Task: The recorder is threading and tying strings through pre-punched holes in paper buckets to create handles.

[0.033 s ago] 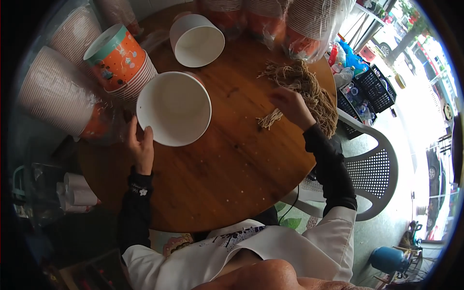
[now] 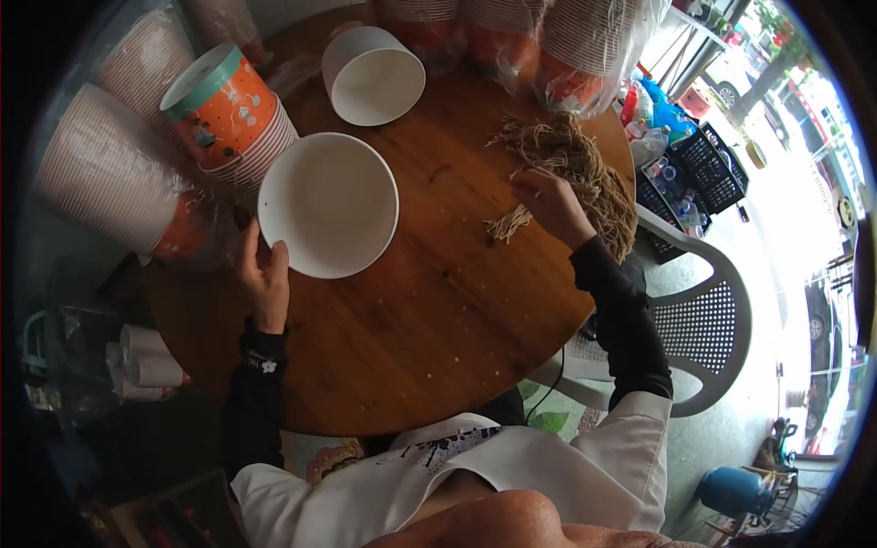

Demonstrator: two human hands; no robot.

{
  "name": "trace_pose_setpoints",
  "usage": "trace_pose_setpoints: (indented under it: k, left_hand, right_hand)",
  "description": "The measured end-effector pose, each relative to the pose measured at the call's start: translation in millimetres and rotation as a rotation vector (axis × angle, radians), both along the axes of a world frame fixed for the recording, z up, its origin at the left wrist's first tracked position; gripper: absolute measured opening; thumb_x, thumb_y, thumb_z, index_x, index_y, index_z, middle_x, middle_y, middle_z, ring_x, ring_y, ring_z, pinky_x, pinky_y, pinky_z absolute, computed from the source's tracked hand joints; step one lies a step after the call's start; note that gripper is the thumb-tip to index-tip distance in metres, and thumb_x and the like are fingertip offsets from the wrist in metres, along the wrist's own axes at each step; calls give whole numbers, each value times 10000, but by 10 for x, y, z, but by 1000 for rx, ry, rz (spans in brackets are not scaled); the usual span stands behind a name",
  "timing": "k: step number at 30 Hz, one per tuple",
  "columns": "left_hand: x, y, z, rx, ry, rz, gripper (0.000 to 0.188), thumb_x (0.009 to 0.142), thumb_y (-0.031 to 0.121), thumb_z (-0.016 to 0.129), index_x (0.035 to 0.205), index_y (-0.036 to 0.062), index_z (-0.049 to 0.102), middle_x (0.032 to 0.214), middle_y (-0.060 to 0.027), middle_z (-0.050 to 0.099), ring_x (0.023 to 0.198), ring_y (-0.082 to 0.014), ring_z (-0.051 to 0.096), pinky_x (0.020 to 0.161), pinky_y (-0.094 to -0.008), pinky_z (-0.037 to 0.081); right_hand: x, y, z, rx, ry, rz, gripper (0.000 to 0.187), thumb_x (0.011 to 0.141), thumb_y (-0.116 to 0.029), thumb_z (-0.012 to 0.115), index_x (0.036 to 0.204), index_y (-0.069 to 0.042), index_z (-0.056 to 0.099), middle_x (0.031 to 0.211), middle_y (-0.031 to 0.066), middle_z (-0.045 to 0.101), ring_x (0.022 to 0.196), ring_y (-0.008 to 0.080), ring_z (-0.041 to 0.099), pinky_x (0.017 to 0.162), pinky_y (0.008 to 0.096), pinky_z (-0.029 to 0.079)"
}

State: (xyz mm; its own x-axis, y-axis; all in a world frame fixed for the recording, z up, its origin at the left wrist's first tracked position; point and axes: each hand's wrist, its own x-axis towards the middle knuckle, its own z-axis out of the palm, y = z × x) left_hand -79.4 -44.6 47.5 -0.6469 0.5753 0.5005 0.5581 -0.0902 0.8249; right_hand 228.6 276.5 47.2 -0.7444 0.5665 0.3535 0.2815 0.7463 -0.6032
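A large white paper tub (image 2: 331, 208) stands tilted on the table's left side, its open mouth toward me. My left hand (image 2: 265, 283) grips its lower left rim, thumb at the inside edge and fingers along the outer wall. On the right, a loose tangle of tan twine (image 2: 598, 187) spreads over the table. My right hand (image 2: 553, 205) is over its left edge with the fingers curled together in a pinch. Any strand between those fingertips is too small to make out. Short twine ends (image 2: 505, 225) lie just below that hand.
Another white tub (image 2: 377, 87) lies tipped behind. Orange printed tubs (image 2: 224, 110) are stacked at left, beside plastic-wrapped stacks (image 2: 100, 173). More wrapped stacks (image 2: 585, 55) line the far edge. A grey plastic chair (image 2: 703, 320) and black crates (image 2: 699, 173) are right of the round wooden table (image 2: 411, 365).
The tub in my left hand has shifted very slightly. My right hand has moved a little over the twine.
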Motion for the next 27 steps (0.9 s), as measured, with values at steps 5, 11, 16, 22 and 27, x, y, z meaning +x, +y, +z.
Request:
trace_pose_setpoints:
  k: [5, 11, 16, 22, 27]
  left_hand:
    - [316, -191, 534, -14, -153, -68, 508, 939, 39, 492, 1437, 3, 395, 1397, -117, 487, 1007, -129, 588, 788, -260, 513]
    - [383, -436, 537, -79, -243, -241, 471, 967, 113, 545, 1415, 21, 432, 1416, -99, 467, 949, -105, 606, 707, -231, 533]
    - [773, -407, 509, -240, 252, -183, 378, 867, 92, 697, 1223, 14, 599, 1333, -143, 514, 1094, -235, 588, 915, -327, 501]
    - [1103, -171, 484, -117, 781, -89, 448, 803, 67, 728, 1231, 47, 597, 1306, -130, 538, 1234, -328, 489, 1016, -438, 415]
    - [1181, 170, 476, -179, 904, -125, 443, 813, 102, 729, 1237, 98, 600, 1144, -50, 616, 1126, -256, 563, 1038, -446, 370]
  right_hand:
    - [161, 57, -136, 217, -108, -99, 176, 894, -181, 586, 1012, -71, 655, 995, 88, 610, 898, 320, 612, 748, 411, 495]
    - [282, 81, -109, 182, -149, -105, 169, 892, -206, 583, 976, -87, 669, 1004, 87, 618, 925, 324, 609, 768, 419, 491]
    - [220, 312, -199, 246, -98, -175, 140, 874, -201, 576, 913, -97, 662, 972, 97, 613, 924, 328, 604, 757, 430, 489]
    - [-7, 592, -216, 308, -84, -334, 105, 863, -184, 565, 850, -106, 634, 934, 101, 602, 916, 337, 600, 731, 449, 486]
    - [-181, 853, -288, 316, -91, -427, 170, 864, -157, 562, 992, -89, 650, 974, 111, 600, 933, 333, 595, 763, 441, 480]
